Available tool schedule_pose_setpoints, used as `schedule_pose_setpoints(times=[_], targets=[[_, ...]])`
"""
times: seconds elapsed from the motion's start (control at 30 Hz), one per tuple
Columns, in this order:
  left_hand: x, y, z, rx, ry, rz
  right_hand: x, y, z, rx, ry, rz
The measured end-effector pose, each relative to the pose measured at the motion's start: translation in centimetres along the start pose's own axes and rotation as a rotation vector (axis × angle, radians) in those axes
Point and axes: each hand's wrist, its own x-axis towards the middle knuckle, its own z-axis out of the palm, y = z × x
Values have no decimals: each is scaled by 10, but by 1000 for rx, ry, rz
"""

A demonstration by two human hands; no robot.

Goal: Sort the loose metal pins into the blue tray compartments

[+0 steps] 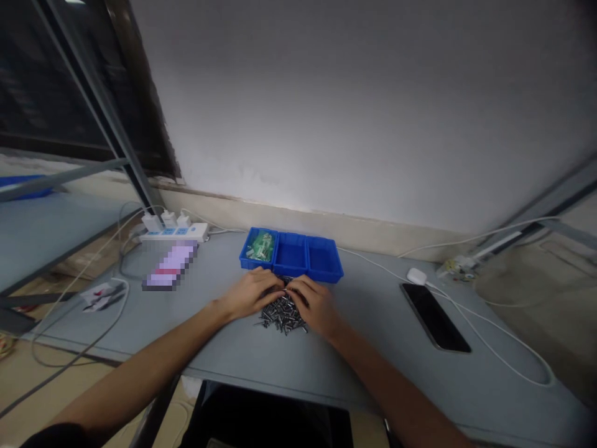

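Observation:
A heap of small dark metal pieces that look like screws (pixel 282 316) lies on the grey table. My left hand (pixel 254 291) rests over the heap's left side, its fingers bent and closed. From the other side my right hand (pixel 316 305) reaches in, thumb and fingers pinched together. The fingertips of both hands meet above the heap; what is between them is too small to make out. Just behind the hands stand blue bins (pixel 293 272) in a row. In the left one lie small pale pieces in a green bag (pixel 261 246).
A black phone (pixel 436 317) and a white charger (pixel 416 276) with cables lie on the right. At left are a lit phone (pixel 171 264), a white power strip (pixel 198 233) with plugs, and crumpled paper (pixel 100 295). A wall (pixel 349 124) rises behind the table.

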Motion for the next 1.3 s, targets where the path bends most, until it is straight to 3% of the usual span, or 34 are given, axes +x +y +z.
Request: schedule_pose_setpoints(times=[0.33,0.63,1.03,1.3], targets=[[2,3,1,-16,28,3,1,2,-4,-188,-25,48],[2,-1,-2,-65,52,-64,1,5,-8,-76,39,69],[0,6,2,22,-2,14,0,-1,-3,-140,-72,25],[4,7,-1,-31,67,30,5,1,-15,-206,-83,-70]])
